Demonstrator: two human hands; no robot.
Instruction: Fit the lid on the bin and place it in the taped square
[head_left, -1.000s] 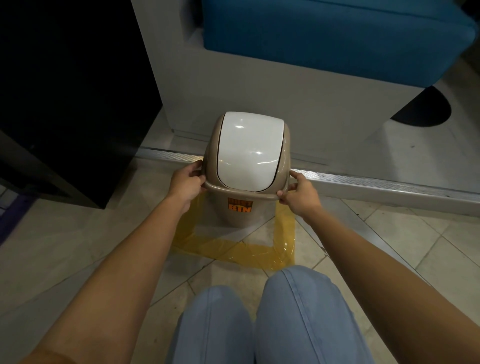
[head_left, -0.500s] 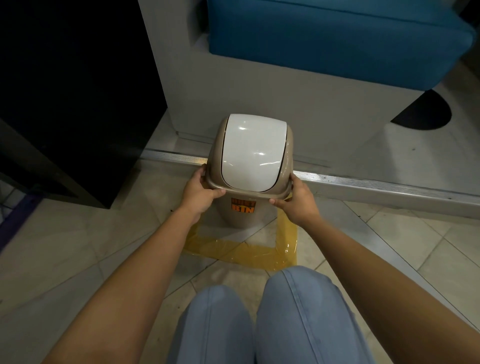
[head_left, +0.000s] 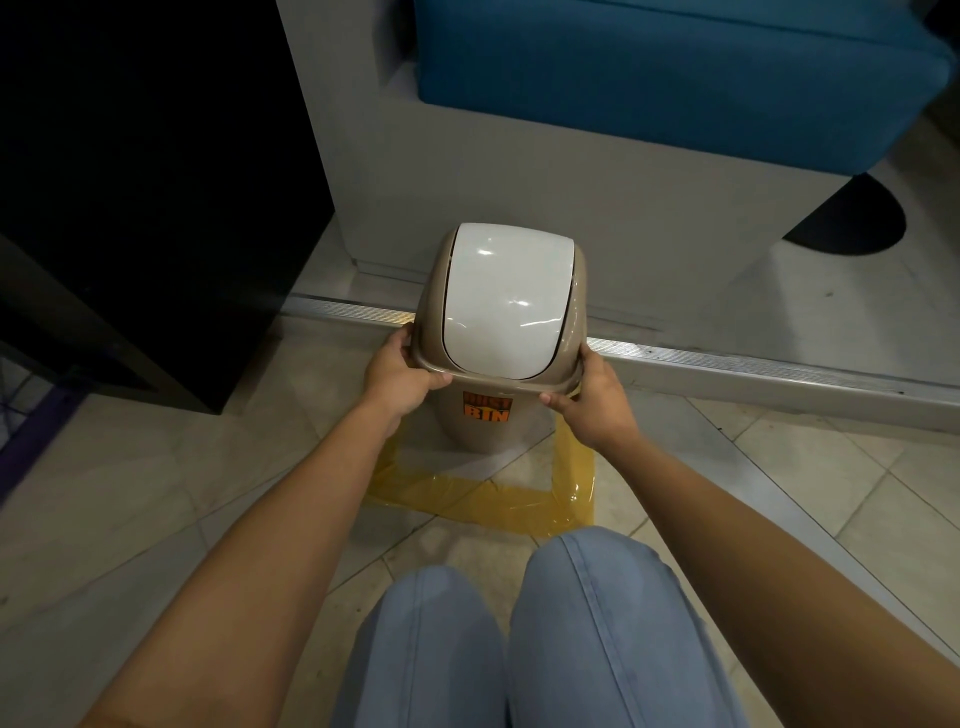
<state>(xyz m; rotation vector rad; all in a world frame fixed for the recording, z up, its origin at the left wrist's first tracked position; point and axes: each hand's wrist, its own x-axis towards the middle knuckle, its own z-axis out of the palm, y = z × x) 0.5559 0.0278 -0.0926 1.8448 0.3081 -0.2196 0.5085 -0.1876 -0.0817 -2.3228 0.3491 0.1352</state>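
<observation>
A beige bin (head_left: 485, 431) with an orange label stands inside the yellow taped square (head_left: 467, 501) on the tiled floor. Its beige lid (head_left: 576, 312) with a white swing flap sits on top of it. My left hand (head_left: 397, 376) grips the lid's rim on the left side, thumb on the front edge. My right hand (head_left: 592, 402) grips the rim on the right side. The bin's base looks set down near the back of the square.
A metal floor rail (head_left: 727, 364) runs just behind the bin. A grey sofa base (head_left: 571, 182) with a blue cushion (head_left: 675, 67) stands beyond it, a black cabinet (head_left: 130, 208) at the left. My knees in jeans (head_left: 545, 639) are at the front.
The bin has come slightly lower and nearer within the taped square. Both hands have slid forward along the lid's rim, thumbs now toward the front edge.
</observation>
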